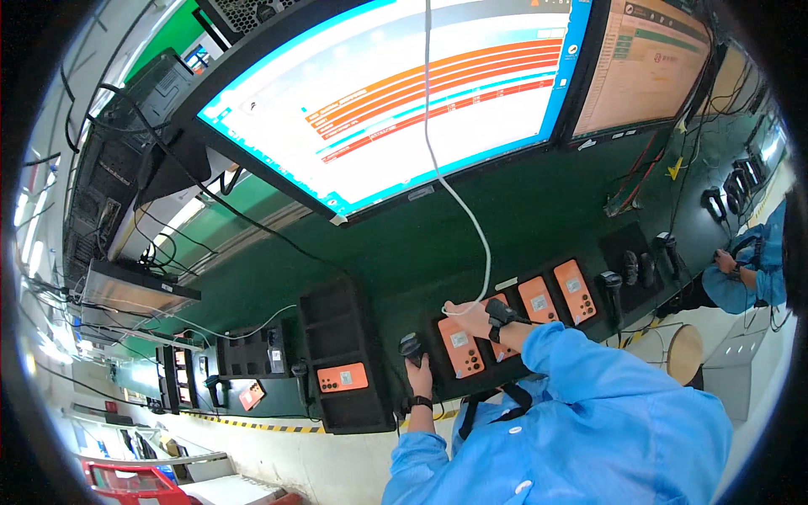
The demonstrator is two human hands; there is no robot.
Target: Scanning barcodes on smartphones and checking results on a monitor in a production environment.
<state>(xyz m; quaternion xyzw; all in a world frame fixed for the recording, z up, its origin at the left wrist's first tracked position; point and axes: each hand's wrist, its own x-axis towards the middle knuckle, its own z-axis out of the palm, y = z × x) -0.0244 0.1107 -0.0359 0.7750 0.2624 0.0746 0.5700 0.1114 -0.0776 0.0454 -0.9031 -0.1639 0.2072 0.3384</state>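
Note:
My left hand [419, 375] is wrapped round a black handheld barcode scanner [411, 346], held at the bench's near edge. Just right of it lies an orange phone [459, 345], back up, with a white label and dark camera lenses. Over that phone's far end, my right hand [471, 319] is closed on the end of a white cable [478, 225] that hangs down in front of the monitor. The cable's plug is too small to make out. My right forearm partly covers a second orange phone [502, 351]; two more orange phones [537, 298] [575, 290] lie to its right.
A black compartment tray [337, 324] left of the scanner holds an orange phone [342, 377]. Two monitors [396, 109] [641, 67] stand behind the green bench. More scanners [612, 288] lie right. A co-worker's blue sleeve [762, 261] shows at far right.

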